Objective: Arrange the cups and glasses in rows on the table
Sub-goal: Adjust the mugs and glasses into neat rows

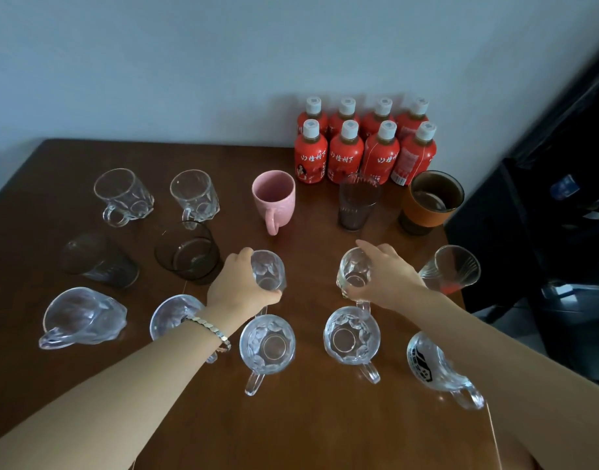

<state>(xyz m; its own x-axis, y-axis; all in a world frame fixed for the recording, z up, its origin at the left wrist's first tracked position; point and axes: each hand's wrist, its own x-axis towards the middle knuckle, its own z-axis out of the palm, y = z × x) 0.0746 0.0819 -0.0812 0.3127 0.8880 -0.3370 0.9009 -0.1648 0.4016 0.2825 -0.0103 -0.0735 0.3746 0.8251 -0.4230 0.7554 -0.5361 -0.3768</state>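
Observation:
Cups and glasses stand in three rough rows on the brown table (301, 429). My left hand (238, 290) grips a clear faceted mug (268, 271) in the middle row. Around a second clear mug (354, 271) curl the fingers of my right hand (386, 279). In the back row are two clear mugs (123, 195) (194, 193), a pink mug (274, 198), a dark tumbler (357, 201) and an orange-sleeved glass (430, 201). The front row holds several clear handled mugs (267, 344) (351, 335), one with black print (430, 364).
Several red bottles with white caps (345, 154) stand at the back right against the wall. Two smoky glasses (98, 259) (188, 254) are at middle left, a ribbed glass (451, 268) at middle right. Dark furniture (546, 232) lies past the table's right edge.

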